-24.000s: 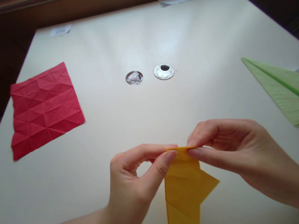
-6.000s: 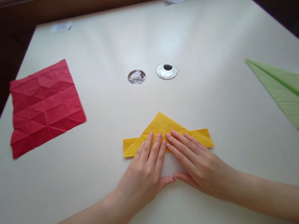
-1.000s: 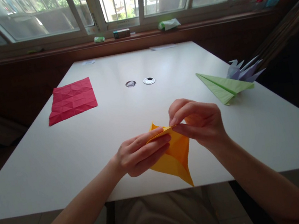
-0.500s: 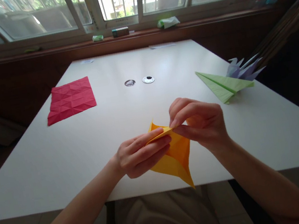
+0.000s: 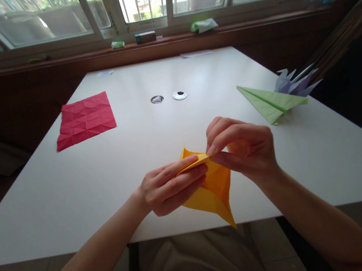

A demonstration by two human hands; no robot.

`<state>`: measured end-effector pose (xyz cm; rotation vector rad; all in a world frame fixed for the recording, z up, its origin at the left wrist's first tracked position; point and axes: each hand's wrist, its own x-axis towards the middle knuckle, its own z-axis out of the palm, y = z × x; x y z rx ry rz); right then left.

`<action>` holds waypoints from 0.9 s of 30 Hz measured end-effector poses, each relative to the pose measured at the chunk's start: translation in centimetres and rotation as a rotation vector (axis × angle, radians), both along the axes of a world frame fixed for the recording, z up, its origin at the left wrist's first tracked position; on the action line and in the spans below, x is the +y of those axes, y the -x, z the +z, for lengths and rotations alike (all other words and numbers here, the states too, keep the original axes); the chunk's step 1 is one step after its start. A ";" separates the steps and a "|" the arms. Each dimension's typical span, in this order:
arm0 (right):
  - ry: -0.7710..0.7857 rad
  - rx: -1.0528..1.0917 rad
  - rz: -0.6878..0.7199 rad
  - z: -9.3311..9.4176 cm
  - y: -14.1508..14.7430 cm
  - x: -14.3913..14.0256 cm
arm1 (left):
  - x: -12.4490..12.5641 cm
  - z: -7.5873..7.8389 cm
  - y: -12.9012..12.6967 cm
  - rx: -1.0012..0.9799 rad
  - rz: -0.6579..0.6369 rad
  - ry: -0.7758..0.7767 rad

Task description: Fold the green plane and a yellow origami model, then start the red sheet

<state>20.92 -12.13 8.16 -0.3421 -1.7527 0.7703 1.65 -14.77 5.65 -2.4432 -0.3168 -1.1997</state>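
Both of my hands hold a folded yellow paper (image 5: 213,192) above the near edge of the white table (image 5: 72,190). My left hand (image 5: 169,188) grips it from the left, fingers laid flat across its upper layer. My right hand (image 5: 242,148) pinches the top flap between thumb and fingertips. The paper's lower point hangs down past the table edge. Part of the paper is hidden behind my fingers.
A creased red paper sheet (image 5: 85,119) lies at the left of the table. A green paper plane (image 5: 270,102) and a pale purple folded piece (image 5: 295,84) sit at the right. Two round metal grommets (image 5: 179,95) mark the middle. Small items rest on the windowsill (image 5: 145,37).
Six seconds ago the yellow paper lay flat under both hands; now it is lifted and held in the air. Over the last second my hands barely moved.
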 end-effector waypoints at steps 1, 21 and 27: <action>0.002 -0.001 -0.004 0.0 0.0 0.0 | 0.0 0.0 0.0 0.002 0.005 0.002; -0.019 0.024 0.047 0.0 0.1 0.0 | -0.2 0.0 0.1 0.008 0.011 0.000; 0.042 0.073 0.046 -0.2 0.2 -0.2 | -0.4 0.0 0.3 0.040 0.015 0.023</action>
